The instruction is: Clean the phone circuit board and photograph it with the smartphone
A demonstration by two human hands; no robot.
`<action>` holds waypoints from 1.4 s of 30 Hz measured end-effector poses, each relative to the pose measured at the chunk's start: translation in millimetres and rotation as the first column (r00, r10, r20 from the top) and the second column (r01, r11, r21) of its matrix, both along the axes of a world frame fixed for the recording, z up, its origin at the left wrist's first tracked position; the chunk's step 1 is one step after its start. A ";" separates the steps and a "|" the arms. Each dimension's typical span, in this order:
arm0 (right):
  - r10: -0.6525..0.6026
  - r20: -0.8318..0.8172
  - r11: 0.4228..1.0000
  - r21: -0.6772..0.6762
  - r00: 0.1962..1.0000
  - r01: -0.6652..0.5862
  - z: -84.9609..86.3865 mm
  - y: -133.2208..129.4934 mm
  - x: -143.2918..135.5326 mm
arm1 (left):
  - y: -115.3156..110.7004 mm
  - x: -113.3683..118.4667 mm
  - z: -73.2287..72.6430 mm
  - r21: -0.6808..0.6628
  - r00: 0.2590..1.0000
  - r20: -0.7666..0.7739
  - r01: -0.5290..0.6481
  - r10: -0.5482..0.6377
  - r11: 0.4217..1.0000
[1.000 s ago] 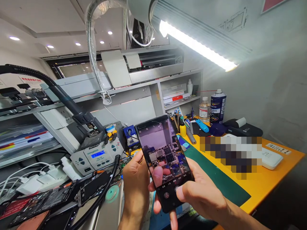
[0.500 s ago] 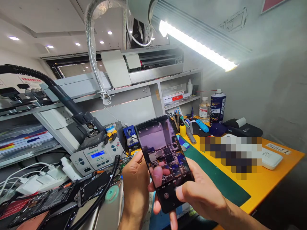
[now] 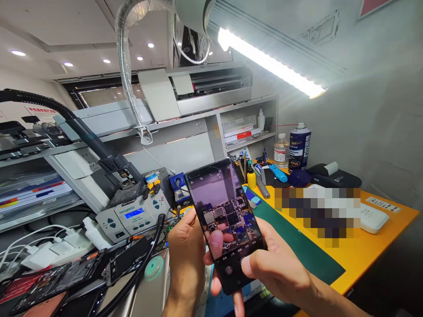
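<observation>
My right hand (image 3: 280, 264) is wrapped around a black smartphone (image 3: 238, 281), its thumb on the lower screen near the round shutter button. Fingertips show past the phone's left and bottom edges. The phone stands upright, tilted, with a camera picture on its screen: a circuit board with a thumb and fingers at it. My left hand (image 3: 187, 255) is raised behind the phone's left side, fingers bent and mostly hidden by it. Going by the screen, this hand grips the circuit board, which the phone itself covers from direct view.
A hot air station (image 3: 135, 213) stands left, near a white power strip (image 3: 59, 246) and several opened phones (image 3: 62, 273). A green mat (image 3: 297, 246) lies on the yellow table (image 3: 396, 207). Behind are a spray can (image 3: 299, 149), a clear bottle (image 3: 281, 152) and a yellow bottle (image 3: 251, 178). A bright lamp (image 3: 271, 64) hangs above.
Almost nothing differs. The whole view has shifted very slightly; both hands and the phone keep their pose, with my right thumb still on the lower screen.
</observation>
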State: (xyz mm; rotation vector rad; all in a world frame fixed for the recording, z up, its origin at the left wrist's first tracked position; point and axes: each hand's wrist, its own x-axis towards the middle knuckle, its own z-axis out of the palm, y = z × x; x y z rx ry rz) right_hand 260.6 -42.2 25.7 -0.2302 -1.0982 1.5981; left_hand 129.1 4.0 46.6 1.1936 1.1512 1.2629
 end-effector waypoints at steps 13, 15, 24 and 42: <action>-0.008 0.010 1.000 -0.012 1.000 0.008 3.4 0.6 -0.5 | -2.7 2.0 2.9 0.004 1.000 0.013 0.011 -0.012 1.000; -0.003 0.006 1.000 -0.009 1.000 0.003 3.0 0.1 -0.3 | -4.0 2.5 5.1 0.004 1.000 0.014 0.009 -0.009 1.000; -0.003 0.006 1.000 0.002 1.000 0.003 0.7 2.5 0.0 | -14.8 10.4 15.6 0.013 0.998 0.036 -0.060 0.059 0.998; -0.018 0.033 1.000 -0.012 0.999 0.018 2.3 0.6 0.7 | -2.4 1.4 3.5 -0.018 1.000 0.018 0.018 -0.017 1.000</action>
